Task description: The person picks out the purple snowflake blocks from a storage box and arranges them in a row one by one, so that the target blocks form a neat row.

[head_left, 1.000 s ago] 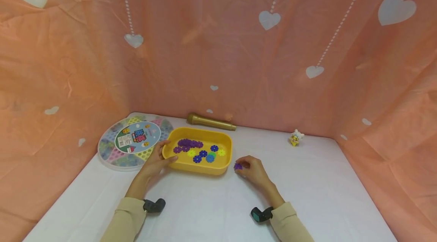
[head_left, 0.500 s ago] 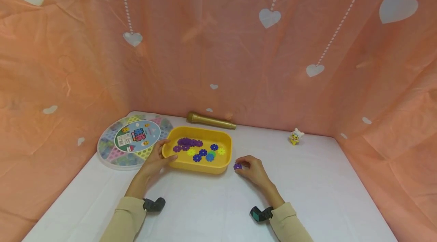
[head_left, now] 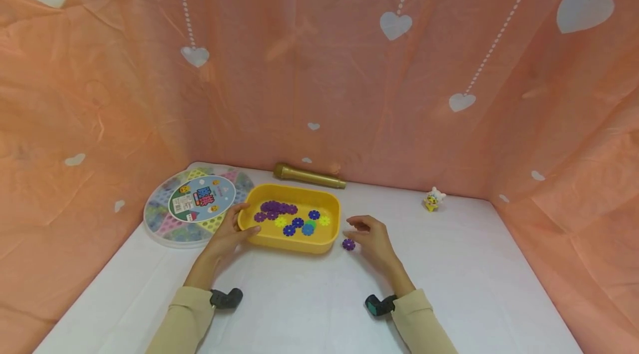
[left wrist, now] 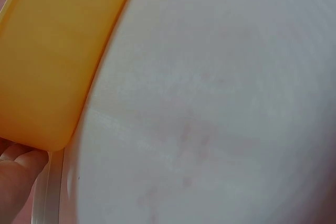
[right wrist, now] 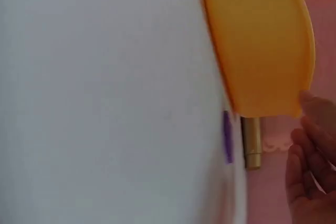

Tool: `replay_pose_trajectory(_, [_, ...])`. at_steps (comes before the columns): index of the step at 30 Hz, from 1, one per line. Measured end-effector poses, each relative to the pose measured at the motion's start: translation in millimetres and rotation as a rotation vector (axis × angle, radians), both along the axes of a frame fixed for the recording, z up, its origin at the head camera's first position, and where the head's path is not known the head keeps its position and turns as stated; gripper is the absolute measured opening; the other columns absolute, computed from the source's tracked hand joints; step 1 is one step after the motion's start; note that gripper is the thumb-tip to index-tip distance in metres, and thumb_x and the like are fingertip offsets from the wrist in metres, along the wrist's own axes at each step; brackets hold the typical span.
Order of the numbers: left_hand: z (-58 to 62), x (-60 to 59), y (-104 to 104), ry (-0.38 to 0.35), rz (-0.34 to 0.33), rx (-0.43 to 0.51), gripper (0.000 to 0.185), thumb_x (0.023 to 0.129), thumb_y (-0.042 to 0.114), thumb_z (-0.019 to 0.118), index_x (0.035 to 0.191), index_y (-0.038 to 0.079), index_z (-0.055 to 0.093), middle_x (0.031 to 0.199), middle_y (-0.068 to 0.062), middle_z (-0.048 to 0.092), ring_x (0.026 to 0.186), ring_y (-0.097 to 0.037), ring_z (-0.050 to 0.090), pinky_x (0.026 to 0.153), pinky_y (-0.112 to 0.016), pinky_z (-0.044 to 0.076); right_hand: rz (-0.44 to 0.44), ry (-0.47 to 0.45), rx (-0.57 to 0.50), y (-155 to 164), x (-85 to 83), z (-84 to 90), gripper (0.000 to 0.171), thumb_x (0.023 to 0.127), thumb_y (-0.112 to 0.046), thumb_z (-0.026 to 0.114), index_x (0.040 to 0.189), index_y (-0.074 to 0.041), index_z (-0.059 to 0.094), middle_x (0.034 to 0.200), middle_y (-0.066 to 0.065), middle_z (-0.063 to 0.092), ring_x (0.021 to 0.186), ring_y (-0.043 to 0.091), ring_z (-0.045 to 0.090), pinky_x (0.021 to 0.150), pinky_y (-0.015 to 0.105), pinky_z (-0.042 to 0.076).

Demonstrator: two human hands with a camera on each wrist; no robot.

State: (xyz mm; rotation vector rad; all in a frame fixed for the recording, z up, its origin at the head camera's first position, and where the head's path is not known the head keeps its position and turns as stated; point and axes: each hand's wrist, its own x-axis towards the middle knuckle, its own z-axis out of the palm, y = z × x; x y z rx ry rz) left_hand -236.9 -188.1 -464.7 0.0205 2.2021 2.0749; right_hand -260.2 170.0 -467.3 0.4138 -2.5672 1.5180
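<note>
My left hand (head_left: 226, 238) grips the left end of a yellow plastic tray (head_left: 289, 244), thumb at the near rim. Inside lie purple snowflake building discs (head_left: 272, 207) heaped at the left. Several dark blue discs (head_left: 289, 230), a lighter blue disc (head_left: 307, 229) and yellow discs (head_left: 325, 221) are spread around them. A single purple snowflake disc (head_left: 348, 244) lies flat on the table just right of the tray. Beside and slightly above it is my right hand (head_left: 375, 243), fingers loosely bent and holding nothing. In the right wrist view this purple disc (right wrist: 228, 137) appears edge-on.
A round Chinese checkers box (head_left: 172, 229) lies left of the tray, close behind my left hand. Along the table's back edge rests a gold toy microphone (head_left: 309, 177). A small white-and-yellow figurine (head_left: 433, 199) stands at the back right. Peach curtains surround the white table.
My right hand has let go of the purple disc and lifted slightly away; the disc now lies on the table. The left hand and tray have stayed in place.
</note>
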Motion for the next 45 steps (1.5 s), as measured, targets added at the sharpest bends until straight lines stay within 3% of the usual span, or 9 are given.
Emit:
replay_pose_trajectory(3, [-0.8, -0.4, 1, -0.035, 0.016, -0.016, 0.082, 0.082, 0.014, 0.071, 0.144, 0.010, 0.017, 0.154, -0.017, 0.014, 0.140, -0.035, 0.017, 0.112, -0.043, 0.027, 0.003, 0.076, -0.052, -12, -6.9, 15.4, 0.031, 0.075, -0.009, 0.076, 0.104, -0.003, 0.067, 0.102, 0.011, 0.067, 0.094, 0.025, 0.061, 0.087, 0.033, 0.053])
replay_pose_trajectory(6, [-1.7, -0.6, 2, -0.062, 0.027, -0.005, 0.082, 0.081, 0.016, 0.073, 0.143, 0.014, 0.019, 0.154, -0.015, 0.014, 0.139, -0.035, 0.019, 0.111, -0.045, 0.028, 0.058, 0.129, -0.141, -30, -9.0, 34.9, 0.033, 0.076, -0.003, 0.075, 0.107, 0.004, 0.065, 0.105, 0.019, 0.066, 0.097, 0.032, 0.061, 0.090, 0.039, 0.052])
replay_pose_trajectory(11, [-2.6, -0.6, 5, -0.050, 0.021, -0.001, 0.080, 0.082, 0.014, 0.072, 0.143, 0.013, 0.019, 0.154, -0.018, 0.014, 0.138, -0.037, 0.021, 0.110, -0.044, 0.029, 0.149, 0.101, -0.244, -64, -5.0, 66.9, 0.034, 0.079, 0.004, 0.069, 0.111, 0.012, 0.059, 0.111, 0.028, 0.061, 0.105, 0.042, 0.057, 0.094, 0.047, 0.047])
replay_pose_trajectory(15, [-3.2, 0.1, 6, -0.026, 0.007, 0.006, 0.080, 0.083, 0.010, 0.070, 0.143, 0.010, 0.018, 0.153, -0.019, 0.016, 0.139, -0.036, 0.021, 0.109, -0.040, 0.031, 0.168, 0.069, -0.266, -87, -10.1, 73.1, 0.033, 0.081, 0.004, 0.066, 0.112, 0.014, 0.058, 0.113, 0.031, 0.059, 0.107, 0.042, 0.056, 0.095, 0.046, 0.047])
replay_pose_trajectory(22, [-4.0, 2.3, 2, 0.004, 0.008, -0.026, 0.078, 0.084, 0.009, 0.068, 0.142, 0.005, 0.016, 0.154, -0.019, 0.012, 0.141, -0.035, 0.014, 0.110, -0.040, 0.028, 0.173, 0.027, -0.271, -119, -23.8, 61.1, 0.031, 0.084, 0.002, 0.064, 0.112, 0.014, 0.058, 0.111, 0.033, 0.058, 0.104, 0.044, 0.056, 0.092, 0.048, 0.049])
replay_pose_trajectory(29, [-4.7, 3.4, 2, -0.016, 0.014, -0.033, 0.079, 0.083, 0.012, 0.070, 0.142, 0.007, 0.018, 0.154, -0.018, 0.011, 0.141, -0.035, 0.013, 0.111, -0.041, 0.026, 0.093, -0.023, -0.220, -135, -46.5, 22.8, 0.030, 0.084, -0.008, 0.068, 0.111, 0.004, 0.064, 0.107, 0.020, 0.064, 0.100, 0.033, 0.061, 0.086, 0.036, 0.054])
replay_pose_trajectory(33, [-3.7, 3.6, 2, -0.014, 0.018, -0.041, 0.078, 0.083, 0.011, 0.069, 0.142, 0.006, 0.018, 0.155, -0.017, 0.010, 0.141, -0.034, 0.011, 0.112, -0.041, 0.025, 0.091, 0.021, -0.225, -137, -52.1, 11.3, 0.028, 0.083, -0.014, 0.070, 0.107, 0.001, 0.066, 0.102, 0.014, 0.067, 0.094, 0.025, 0.064, 0.080, 0.030, 0.056])
replay_pose_trajectory(38, [-1.3, 3.6, 2, 0.003, 0.014, -0.008, 0.077, 0.085, 0.007, 0.067, 0.142, 0.005, 0.016, 0.155, -0.018, 0.009, 0.141, -0.035, 0.010, 0.112, -0.042, 0.024, 0.093, 0.001, -0.261, -138, -58.0, 8.2, 0.028, 0.082, -0.016, 0.071, 0.106, -0.002, 0.067, 0.103, 0.012, 0.067, 0.097, 0.023, 0.063, 0.085, 0.030, 0.054])
replay_pose_trajectory(45, [0.0, 2.1, 1, 0.031, 0.013, 0.038, 0.073, 0.085, 0.004, 0.065, 0.142, 0.004, 0.018, 0.156, -0.014, 0.002, 0.143, -0.032, 0.004, 0.114, -0.040, 0.018, 0.063, -0.075, -0.213, -145, -60.7, 13.6, 0.027, 0.082, -0.001, 0.068, 0.108, 0.007, 0.064, 0.105, 0.022, 0.065, 0.099, 0.034, 0.062, 0.083, 0.034, 0.055])
